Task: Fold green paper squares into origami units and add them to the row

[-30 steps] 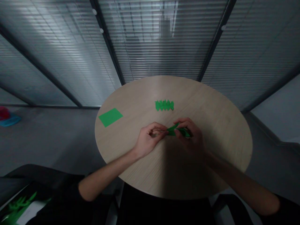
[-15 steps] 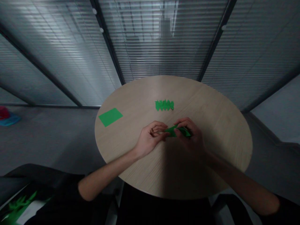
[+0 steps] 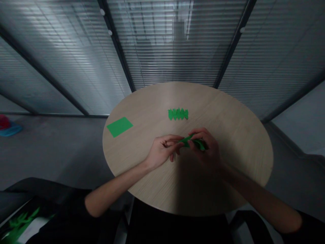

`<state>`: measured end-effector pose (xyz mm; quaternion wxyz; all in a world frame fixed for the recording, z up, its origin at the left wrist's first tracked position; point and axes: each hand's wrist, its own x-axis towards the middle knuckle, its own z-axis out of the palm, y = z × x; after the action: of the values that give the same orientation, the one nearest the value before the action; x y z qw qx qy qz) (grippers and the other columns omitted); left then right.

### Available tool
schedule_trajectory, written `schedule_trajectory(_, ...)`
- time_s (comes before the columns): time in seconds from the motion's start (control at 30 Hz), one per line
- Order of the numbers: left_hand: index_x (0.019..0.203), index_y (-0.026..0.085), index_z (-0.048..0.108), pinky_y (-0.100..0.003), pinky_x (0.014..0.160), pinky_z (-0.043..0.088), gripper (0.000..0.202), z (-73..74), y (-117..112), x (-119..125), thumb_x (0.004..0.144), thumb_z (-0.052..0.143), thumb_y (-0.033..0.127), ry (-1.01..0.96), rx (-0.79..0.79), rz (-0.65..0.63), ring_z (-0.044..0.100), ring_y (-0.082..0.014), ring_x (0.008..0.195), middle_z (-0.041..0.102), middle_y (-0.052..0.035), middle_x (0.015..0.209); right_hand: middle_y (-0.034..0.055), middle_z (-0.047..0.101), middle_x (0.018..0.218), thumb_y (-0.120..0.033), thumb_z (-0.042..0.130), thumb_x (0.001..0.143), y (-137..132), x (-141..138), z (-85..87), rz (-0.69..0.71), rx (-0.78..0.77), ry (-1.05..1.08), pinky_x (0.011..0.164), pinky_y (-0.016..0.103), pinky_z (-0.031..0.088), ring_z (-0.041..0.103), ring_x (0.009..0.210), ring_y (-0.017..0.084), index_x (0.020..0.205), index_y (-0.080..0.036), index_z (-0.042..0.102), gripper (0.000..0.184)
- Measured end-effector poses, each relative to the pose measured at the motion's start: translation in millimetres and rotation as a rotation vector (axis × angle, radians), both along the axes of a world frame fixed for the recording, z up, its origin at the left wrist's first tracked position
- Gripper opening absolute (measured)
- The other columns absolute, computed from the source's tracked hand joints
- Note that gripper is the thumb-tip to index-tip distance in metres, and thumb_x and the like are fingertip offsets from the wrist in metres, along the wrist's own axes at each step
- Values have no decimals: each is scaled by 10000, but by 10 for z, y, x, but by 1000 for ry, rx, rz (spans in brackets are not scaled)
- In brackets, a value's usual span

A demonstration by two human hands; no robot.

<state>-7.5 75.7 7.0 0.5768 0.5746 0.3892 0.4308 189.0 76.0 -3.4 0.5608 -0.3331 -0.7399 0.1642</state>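
Note:
Between my two hands, above the middle of the round wooden table (image 3: 228, 142), is a folded strip of green paper (image 3: 193, 141). My right hand (image 3: 204, 145) grips its right part, with the fingers curled over it. My left hand (image 3: 162, 149) pinches the strip's left end with its fingertips. Farther back on the table lies a green paper piece with a zigzag edge (image 3: 178, 114), out of reach of my fingers. A flat rectangular green paper sheet (image 3: 119, 127) lies to the left.
Slatted glass partitions (image 3: 177, 44) stand behind the table. A red and blue object (image 3: 6, 127) sits on the grey floor far left. At lower left, a dark surface holds a white sheet with a green print (image 3: 22, 225).
My left fingers have straightened a little along the strip's left end, and the strip has bent slightly. The zigzag piece and flat sheet have not moved.

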Motion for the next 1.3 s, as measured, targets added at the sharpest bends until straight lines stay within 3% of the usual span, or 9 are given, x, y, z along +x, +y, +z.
schedule_trajectory(0.33, 1112, 104, 754, -210, 464, 567, 322, -10, -17, 12, 852, 716, 290, -50, -37, -82, 751, -179, 636, 792, -98, 792, 52, 644, 987, -204, 648, 914, -14, -3, 26, 6, -10, 3, 761, 348, 528, 635, 867, 183, 900, -236, 598, 61)
schedule_trajectory(0.73, 1187, 123, 722, -211, 534, 601, 352, -35, -6, 8, 872, 699, 277, -76, -8, -141, 787, -224, 847, 803, -129, 942, 52, 646, 974, -224, 647, 914, -18, 0, 27, -18, -18, 14, 745, 350, 520, 631, 860, 187, 870, -234, 576, 84)
schedule_trajectory(1.13, 1163, 110, 728, -215, 541, 604, 350, -10, -8, -2, 898, 682, 335, -67, -23, -147, 789, -242, 874, 800, -141, 960, 48, 646, 970, -221, 649, 912, -27, 1, 42, -27, -15, 0, 745, 351, 525, 631, 869, 189, 880, -238, 579, 79)
schedule_trajectory(1.3, 1243, 118, 687, -216, 559, 615, 382, -45, -5, -13, 906, 667, 298, -72, 5, -185, 785, -248, 931, 794, -155, 1031, 47, 648, 968, -225, 651, 914, -18, 1, 24, -36, -10, 12, 739, 356, 530, 631, 857, 188, 873, -244, 581, 84)
